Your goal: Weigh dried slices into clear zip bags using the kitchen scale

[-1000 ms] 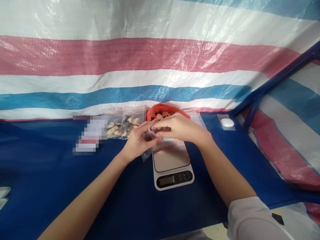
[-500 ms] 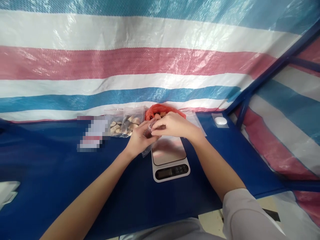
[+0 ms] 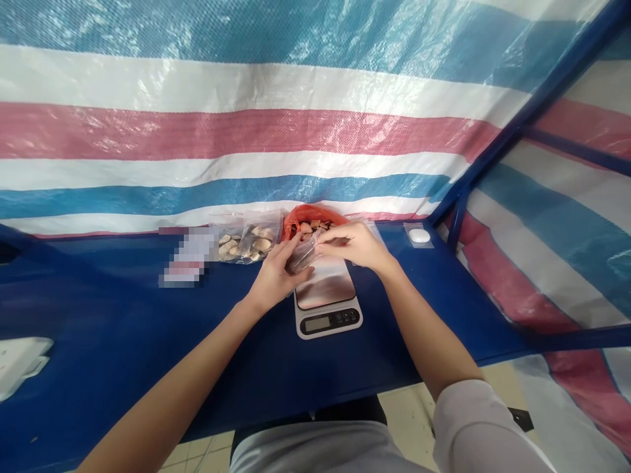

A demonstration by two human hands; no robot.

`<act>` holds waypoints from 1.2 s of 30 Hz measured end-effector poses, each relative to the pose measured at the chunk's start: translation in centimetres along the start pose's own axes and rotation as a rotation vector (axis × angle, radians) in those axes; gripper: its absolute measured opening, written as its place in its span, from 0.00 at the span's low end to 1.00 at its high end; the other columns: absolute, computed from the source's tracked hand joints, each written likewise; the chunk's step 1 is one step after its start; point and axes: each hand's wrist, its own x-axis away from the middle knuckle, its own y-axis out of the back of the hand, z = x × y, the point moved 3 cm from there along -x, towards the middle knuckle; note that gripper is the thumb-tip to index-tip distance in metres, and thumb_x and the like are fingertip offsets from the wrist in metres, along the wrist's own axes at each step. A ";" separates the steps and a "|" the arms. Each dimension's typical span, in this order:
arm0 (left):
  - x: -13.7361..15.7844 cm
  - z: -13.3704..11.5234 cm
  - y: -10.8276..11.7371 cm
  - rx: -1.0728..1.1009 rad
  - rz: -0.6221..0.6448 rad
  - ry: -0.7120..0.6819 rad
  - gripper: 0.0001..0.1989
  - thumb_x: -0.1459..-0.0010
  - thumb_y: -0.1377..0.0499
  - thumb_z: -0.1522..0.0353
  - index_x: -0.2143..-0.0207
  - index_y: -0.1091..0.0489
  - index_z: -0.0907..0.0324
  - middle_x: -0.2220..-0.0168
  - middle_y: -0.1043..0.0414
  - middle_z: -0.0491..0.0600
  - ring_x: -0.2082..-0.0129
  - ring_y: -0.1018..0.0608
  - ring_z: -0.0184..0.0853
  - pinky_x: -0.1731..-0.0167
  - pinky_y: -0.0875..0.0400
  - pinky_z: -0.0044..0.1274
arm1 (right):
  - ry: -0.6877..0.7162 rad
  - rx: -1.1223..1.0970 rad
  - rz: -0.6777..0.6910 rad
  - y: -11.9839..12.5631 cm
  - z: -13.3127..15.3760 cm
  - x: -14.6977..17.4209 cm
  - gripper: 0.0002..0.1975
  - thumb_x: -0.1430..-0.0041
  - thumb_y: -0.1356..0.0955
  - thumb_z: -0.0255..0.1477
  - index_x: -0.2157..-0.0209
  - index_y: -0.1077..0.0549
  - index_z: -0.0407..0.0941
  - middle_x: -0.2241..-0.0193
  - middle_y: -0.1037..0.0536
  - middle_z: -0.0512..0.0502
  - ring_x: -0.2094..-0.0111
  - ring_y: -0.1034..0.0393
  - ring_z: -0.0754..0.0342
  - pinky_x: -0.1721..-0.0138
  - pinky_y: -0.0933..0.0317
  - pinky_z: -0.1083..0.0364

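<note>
Between my two hands is a clear plastic bag [image 3: 304,255], held above the back of a white kitchen scale [image 3: 328,286]. My left hand [image 3: 276,272] grips its left side, with the thumb and fingers around it. At its upper right edge, my right hand [image 3: 352,244] pinches the plastic. Just behind my hands, a red plastic bag [image 3: 315,213] stands open with brownish dried slices [image 3: 308,228] inside. To the left lies a clear zip bag [image 3: 246,244] of pale dried slices. Whether the held bag contains anything is hard to make out.
A small white oval object [image 3: 419,236] on clear plastic lies at the right back of the blue table [image 3: 236,387]. A pixelated packet [image 3: 187,257] is at the left back, and a white case [image 3: 22,364] at the left edge. Striped tarpaulin [image 3: 236,135] walls the back.
My right hand has shifted slightly right, and more of the clear bag shows stretched between my hands. The red bag's contents are less covered. The whole view has tilted and shifted a little.
</note>
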 end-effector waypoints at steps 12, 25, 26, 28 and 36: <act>1.9 -0.9 -0.9 -0.181 0.033 -0.200 0.30 0.36 0.40 0.55 0.36 0.34 0.59 0.41 0.27 0.59 0.40 0.25 0.48 0.38 0.32 0.42 | -0.258 -0.168 -0.188 1.7 -4.9 6.2 0.17 0.51 0.23 0.46 0.69 0.17 0.46 0.71 0.16 0.47 0.68 0.21 0.48 0.62 0.25 0.50; 2.8 0.1 -1.4 -0.163 0.092 -0.032 0.30 0.33 0.47 0.51 0.40 0.29 0.63 0.39 0.29 0.60 0.38 0.27 0.48 0.36 0.33 0.40 | -0.294 0.004 -0.165 1.8 -6.6 7.8 0.20 0.44 0.28 0.48 0.71 0.18 0.45 0.73 0.17 0.48 0.70 0.23 0.49 0.65 0.28 0.52; 2.7 0.0 -1.3 -0.155 0.094 -0.027 0.30 0.33 0.47 0.51 0.40 0.29 0.63 0.39 0.29 0.59 0.38 0.27 0.47 0.36 0.33 0.40 | -0.294 0.019 -0.162 1.9 -6.7 7.9 0.20 0.44 0.28 0.48 0.70 0.18 0.45 0.72 0.17 0.48 0.69 0.22 0.49 0.65 0.28 0.52; 2.7 -0.1 -1.0 -0.142 0.078 -0.017 0.29 0.33 0.47 0.51 0.41 0.28 0.61 0.38 0.29 0.58 0.38 0.27 0.46 0.36 0.33 0.39 | -0.298 0.050 -0.166 2.2 -6.9 8.2 0.20 0.43 0.29 0.48 0.69 0.18 0.45 0.71 0.17 0.47 0.68 0.21 0.48 0.64 0.28 0.52; 5.0 2.0 2.0 -0.291 -0.027 0.018 0.25 0.31 0.49 0.54 0.42 0.27 0.60 0.42 0.25 0.59 0.41 0.25 0.47 0.39 0.31 0.41 | -0.355 0.480 -0.240 4.8 -6.4 10.3 0.13 0.37 0.31 0.43 0.59 0.18 0.51 0.54 0.16 0.49 0.56 0.20 0.46 0.55 0.25 0.50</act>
